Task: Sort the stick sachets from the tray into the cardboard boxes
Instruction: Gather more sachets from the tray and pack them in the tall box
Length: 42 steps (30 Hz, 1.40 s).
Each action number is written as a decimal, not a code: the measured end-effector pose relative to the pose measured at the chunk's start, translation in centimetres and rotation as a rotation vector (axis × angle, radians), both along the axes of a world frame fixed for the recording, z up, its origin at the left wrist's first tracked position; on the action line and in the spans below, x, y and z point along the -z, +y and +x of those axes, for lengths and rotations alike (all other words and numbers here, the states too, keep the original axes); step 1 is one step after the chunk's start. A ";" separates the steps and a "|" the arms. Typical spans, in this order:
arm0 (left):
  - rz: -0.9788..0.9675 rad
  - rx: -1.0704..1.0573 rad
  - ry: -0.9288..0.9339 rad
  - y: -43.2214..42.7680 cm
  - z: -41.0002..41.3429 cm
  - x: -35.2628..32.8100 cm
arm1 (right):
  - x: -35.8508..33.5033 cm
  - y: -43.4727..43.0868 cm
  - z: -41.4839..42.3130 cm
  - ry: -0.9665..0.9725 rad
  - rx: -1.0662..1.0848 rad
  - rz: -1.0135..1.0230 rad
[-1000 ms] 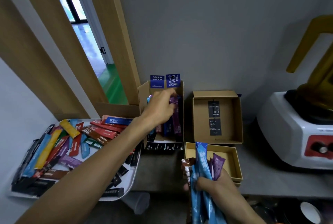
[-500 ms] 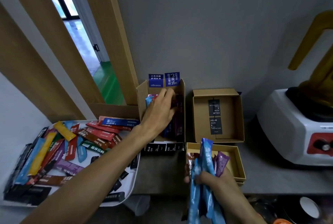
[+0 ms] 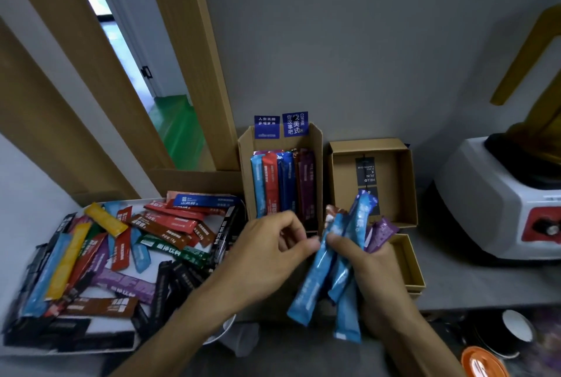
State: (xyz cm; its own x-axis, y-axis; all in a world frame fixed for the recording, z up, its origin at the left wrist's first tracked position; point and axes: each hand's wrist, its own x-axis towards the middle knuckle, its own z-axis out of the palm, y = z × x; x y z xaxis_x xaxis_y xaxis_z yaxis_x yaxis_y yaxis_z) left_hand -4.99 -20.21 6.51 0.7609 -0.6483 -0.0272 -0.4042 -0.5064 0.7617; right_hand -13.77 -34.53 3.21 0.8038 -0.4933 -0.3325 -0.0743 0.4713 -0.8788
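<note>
Left hand is in at the bundle of stick sachets, thumb and forefinger nipped together on the edge of the front light-blue sachet. The right hand is wrapped tight round the lower half of the fan, and all of it hangs over the table just in front of the boxes. The job here, I'd say, is peeling one stick off cleanly. Pinch where it stands clear of its neighbours, slide it out lengthwise rather than sideways, and let the right hand slacken just enough to free one without spilling the rest. They look slick, so two may well come away together, which is worth a check before it travels. Its likely home is the tall cardboard box, where a light-blue stick already sits at the left of a neat row of sachets in red, dark blue and purple; lay it in parallel beside its match. The bundle itself has several light-blue foil sticks, long, flat and glossy with pale lettering, purple sachets behind them and a brown tip poking up. Plenty more lie heaped on the tray to the left.
</note>
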 end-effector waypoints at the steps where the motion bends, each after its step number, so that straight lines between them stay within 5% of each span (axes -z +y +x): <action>1: 0.021 -0.017 0.019 0.7 -0.4 0.3 | 0.1 0.1 0.3 -0.031 0.055 0.052; 5: 0.072 0.015 0.142 2.6 -2.3 2.4 | -0.4 -0.1 0.9 -0.122 0.171 0.110; 14: -0.570 -0.307 0.465 2.8 -1.6 2.2 | 0.7 0.6 0.4 -0.081 0.200 0.005; 19: -0.617 -0.436 0.144 2.6 2.0 -2.1 | 1.0 1.4 0.0 -0.098 0.185 0.125; 22: -0.392 -0.344 -0.127 1.4 6.4 -5.5 | 0.9 1.5 -0.7 -0.096 0.188 0.134; 30: 0.570 0.016 -0.721 -5.2 9.7 -5.1 | 0.1 1.3 -2.1 -0.080 0.118 0.111; 34: 0.924 0.114 -0.881 -6.5 10.7 -5.5 | -0.1 1.1 -2.5 -0.076 0.091 0.136; 42: 1.118 0.055 -0.963 -7.2 11.8 -5.0 | -0.1 0.9 -2.1 -0.079 0.062 0.190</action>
State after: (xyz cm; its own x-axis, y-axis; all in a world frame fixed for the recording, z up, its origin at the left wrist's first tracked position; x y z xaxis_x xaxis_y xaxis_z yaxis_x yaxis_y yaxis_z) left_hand 6.83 -27.38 11.49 0.7508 -0.6598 -0.0311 -0.5543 -0.6039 -0.5728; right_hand -15.82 -33.61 3.35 0.8008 -0.4771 -0.3619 0.0254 0.6309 -0.7754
